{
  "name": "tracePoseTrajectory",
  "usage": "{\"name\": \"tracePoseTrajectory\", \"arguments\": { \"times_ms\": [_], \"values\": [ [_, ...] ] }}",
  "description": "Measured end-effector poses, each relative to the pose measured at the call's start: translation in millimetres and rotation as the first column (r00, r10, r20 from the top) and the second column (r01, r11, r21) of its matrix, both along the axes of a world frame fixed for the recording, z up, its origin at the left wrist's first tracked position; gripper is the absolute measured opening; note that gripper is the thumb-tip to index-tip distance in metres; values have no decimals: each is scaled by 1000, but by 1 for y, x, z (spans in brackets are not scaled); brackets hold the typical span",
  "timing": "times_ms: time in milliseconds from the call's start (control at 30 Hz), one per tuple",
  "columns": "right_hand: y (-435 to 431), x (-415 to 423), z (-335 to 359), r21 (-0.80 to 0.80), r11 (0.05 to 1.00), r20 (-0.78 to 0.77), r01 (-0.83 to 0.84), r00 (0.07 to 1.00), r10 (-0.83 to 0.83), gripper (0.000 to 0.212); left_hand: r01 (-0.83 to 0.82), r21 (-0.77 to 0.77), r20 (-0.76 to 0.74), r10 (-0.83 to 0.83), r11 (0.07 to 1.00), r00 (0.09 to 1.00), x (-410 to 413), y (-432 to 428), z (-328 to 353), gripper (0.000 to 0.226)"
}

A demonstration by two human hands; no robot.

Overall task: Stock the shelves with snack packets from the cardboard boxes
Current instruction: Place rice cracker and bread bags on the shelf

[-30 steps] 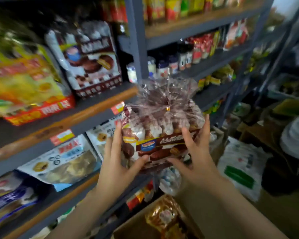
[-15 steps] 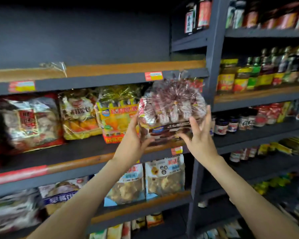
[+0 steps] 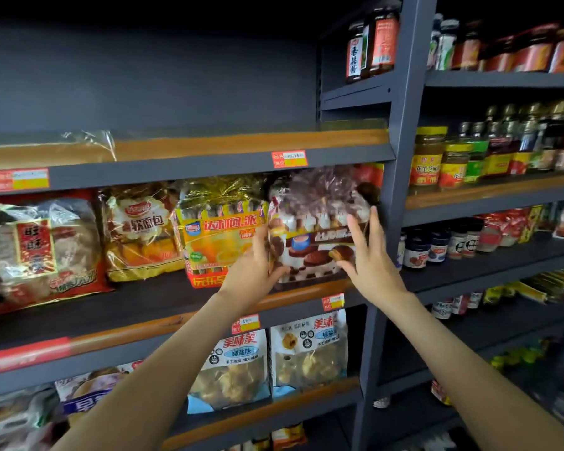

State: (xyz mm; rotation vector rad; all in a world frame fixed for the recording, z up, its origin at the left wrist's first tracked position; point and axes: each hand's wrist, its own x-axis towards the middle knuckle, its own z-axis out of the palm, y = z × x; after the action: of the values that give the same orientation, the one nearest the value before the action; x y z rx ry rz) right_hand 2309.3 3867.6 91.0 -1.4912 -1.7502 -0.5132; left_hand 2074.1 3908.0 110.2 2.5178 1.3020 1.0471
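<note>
Brown crinkly plastic snack packet (image 3: pixel 316 222), just right of the yellow packet (image 3: pixel 220 236): left hand (image 3: pixel 254 275) grips its edge, right hand (image 3: pixel 368 265) presses flat-fingered.

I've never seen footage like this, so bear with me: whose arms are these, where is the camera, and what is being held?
There is no machine here. A person works with bare hands, and a wide-angle camera worn on their head looks forward and down, so both arms reach in from below. The left hand grips the left edge of a clear plastic packet of brown chocolate-coated cakes. The right hand lies against its right front, fingers straight. The packet is at the right end of a dark grey metal shelf, beside a yellow and orange snack packet. I cannot tell whether it already rests on the board. Glass jars with yellow labels stand in the next bay to the right.
</note>
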Motion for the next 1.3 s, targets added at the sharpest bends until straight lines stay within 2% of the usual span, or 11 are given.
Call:
{"name": "tracePoseTrajectory", "arguments": {
  "times_ms": [100, 167, 267, 333, 467, 600, 900, 1033, 1133, 1200, 1300],
  "values": [
    [4, -2, -7, -148, 986, 35, 72, 997, -67, 90, -77, 39, -229, 84, 996, 970, 0, 11, -3, 65],
    [6, -16, -2, -136, 987, 31, 80, 997, -77, 91, -70, 98, -252, 93, 993, 963, -1, 16, -3, 61],
    [16, -43, 6, -76, 994, 62, 77, 995, -72, 102, -66, 320, -296, 166, 945, 941, -9, 24, -6, 63],
    [22, -62, 12, -75, 990, 59, 123, 991, -119, 111, -112, 435, -325, 272, 893, 906, -18, 34, -9, 75],
    [35, -89, 15, -132, 969, -15, 207, 977, -211, 121, -149, 536, -433, 423, 831, 796, -41, 55, -17, 113],
    [49, -101, 16, -155, 954, -82, 257, 959, -272, 128, -160, 576, -496, 498, 802, 711, -45, 66, -23, 123],
    [53, -67, 9, -99, 970, -107, 222, 967, -232, 129, -121, 649, -471, 522, 751, 711, -57, 85, -27, 125],
    [50, -73, 11, -138, 963, -76, 230, 967, -242, 129, -83, 648, -420, 446, 757, 790, -51, 76, -22, 114],
    [43, -78, 11, -129, 973, -68, 193, 977, -203, 122, -114, 611, -270, 342, 783, 900, -33, 51, -19, 84],
    [33, -76, 7, -107, 986, -80, 129, 987, -138, 113, -141, 552, -101, 234, 822, 967, -19, 23, -21, 64],
    [1, -71, -17, 15, 998, -148, 58, 987, -55, 89, 30, 489, 88, -83, 872, 993, 2, -30, -48, 51]
  ]
}}
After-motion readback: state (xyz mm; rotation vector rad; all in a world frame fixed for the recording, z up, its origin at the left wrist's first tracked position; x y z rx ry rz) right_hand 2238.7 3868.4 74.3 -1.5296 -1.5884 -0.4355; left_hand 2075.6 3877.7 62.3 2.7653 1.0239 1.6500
